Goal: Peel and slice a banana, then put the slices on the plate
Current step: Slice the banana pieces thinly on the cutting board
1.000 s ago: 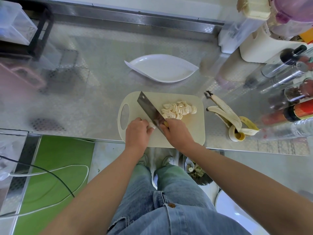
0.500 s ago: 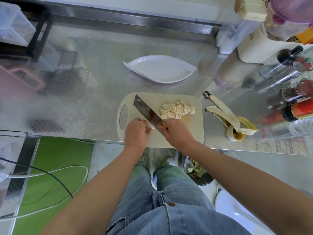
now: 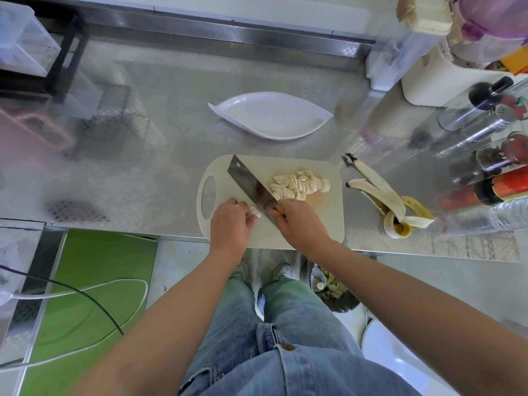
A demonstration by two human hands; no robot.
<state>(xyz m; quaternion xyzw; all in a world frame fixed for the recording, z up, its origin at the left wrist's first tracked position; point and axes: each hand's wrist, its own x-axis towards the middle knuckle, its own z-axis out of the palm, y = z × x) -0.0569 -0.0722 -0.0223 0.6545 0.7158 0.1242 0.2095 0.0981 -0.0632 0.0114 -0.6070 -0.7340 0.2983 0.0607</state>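
Steel cleaver (image 3: pixel 251 185) slants from the right hand (image 3: pixel 303 224) (grip curled round its handle), left hand (image 3: pixel 230 225) pinching the banana stub (image 3: pixel 255 212).

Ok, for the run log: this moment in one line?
phase: slicing | left hand: holds banana stub | right hand: grips cleaver | slices: piled on board | plate: no slices

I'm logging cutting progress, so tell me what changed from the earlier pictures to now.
Almost nothing. The knife only wavered slightly over the cutting board; no new cut shows. The right hand keeps its grip on the knife handle, and the left hand still holds the banana stub beside the blade. The slices, the empty plate and the peel lie as before.
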